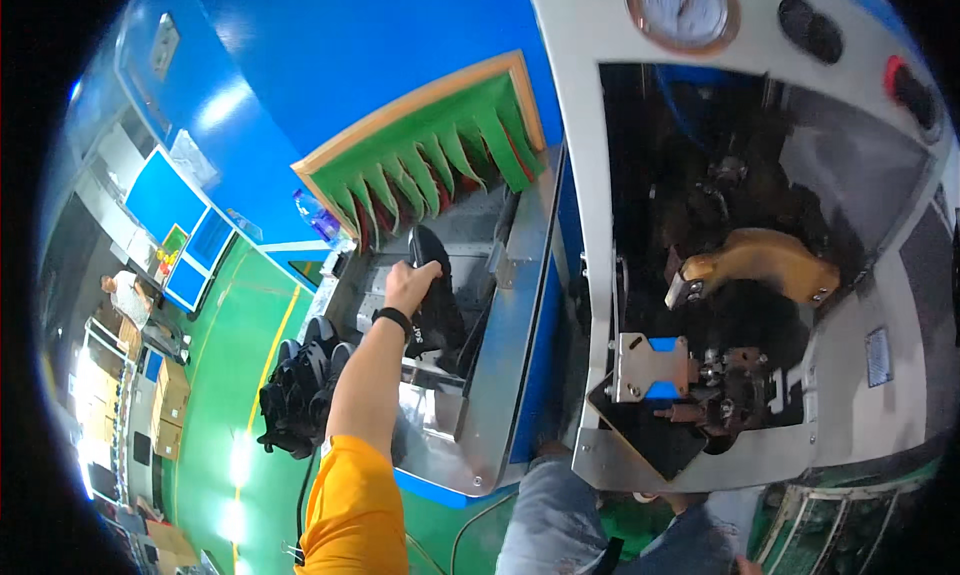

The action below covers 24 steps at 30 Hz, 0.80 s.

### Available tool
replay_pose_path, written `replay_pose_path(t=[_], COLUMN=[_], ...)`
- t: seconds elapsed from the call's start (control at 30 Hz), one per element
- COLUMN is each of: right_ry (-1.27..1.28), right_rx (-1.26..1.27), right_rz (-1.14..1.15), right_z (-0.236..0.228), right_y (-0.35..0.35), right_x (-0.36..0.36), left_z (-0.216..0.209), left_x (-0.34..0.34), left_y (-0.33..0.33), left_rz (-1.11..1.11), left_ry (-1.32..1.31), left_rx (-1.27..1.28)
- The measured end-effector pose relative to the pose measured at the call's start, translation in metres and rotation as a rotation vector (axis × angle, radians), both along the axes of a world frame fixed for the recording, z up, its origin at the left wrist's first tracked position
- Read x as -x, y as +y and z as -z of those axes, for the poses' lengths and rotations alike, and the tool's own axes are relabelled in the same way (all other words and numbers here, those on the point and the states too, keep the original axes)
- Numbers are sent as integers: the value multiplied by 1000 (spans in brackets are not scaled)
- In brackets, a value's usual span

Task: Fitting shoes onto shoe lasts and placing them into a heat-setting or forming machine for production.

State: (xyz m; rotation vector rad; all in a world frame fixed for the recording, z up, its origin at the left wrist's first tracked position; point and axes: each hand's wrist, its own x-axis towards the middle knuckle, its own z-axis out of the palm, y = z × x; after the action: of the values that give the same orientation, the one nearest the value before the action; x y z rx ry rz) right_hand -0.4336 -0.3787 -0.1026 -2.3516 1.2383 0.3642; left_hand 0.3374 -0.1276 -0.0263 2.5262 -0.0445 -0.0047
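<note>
Before the green strip curtain [430, 175], your left hand [412, 287] was closed around the upper part of a black shoe [435, 310], which was over the grey metal bed [468, 217] with one end toward the strips. A black wristband [392, 321] circled your wrist. More black shoes [290, 390] sat just left of your forearm. Only a sliver of your right hand [747, 567] showed at the lower edge, near the pale machine [572, 25]; whether it held anything, I couldn't tell.
</note>
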Motion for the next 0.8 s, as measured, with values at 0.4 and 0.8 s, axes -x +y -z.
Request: replay_pose_path(t=[0.4, 0.8], right_ry=[-755, -1172], right_rx=[38, -249], right_rz=[-544, -1137], right_z=[-113, -143], right_y=[46, 99], right_x=[-95, -60], left_z=[-93, -20], left_x=[300, 504], left_y=[38, 63], left_rz=[410, 1343], left_ry=[400, 1554], left_rx=[1805, 926])
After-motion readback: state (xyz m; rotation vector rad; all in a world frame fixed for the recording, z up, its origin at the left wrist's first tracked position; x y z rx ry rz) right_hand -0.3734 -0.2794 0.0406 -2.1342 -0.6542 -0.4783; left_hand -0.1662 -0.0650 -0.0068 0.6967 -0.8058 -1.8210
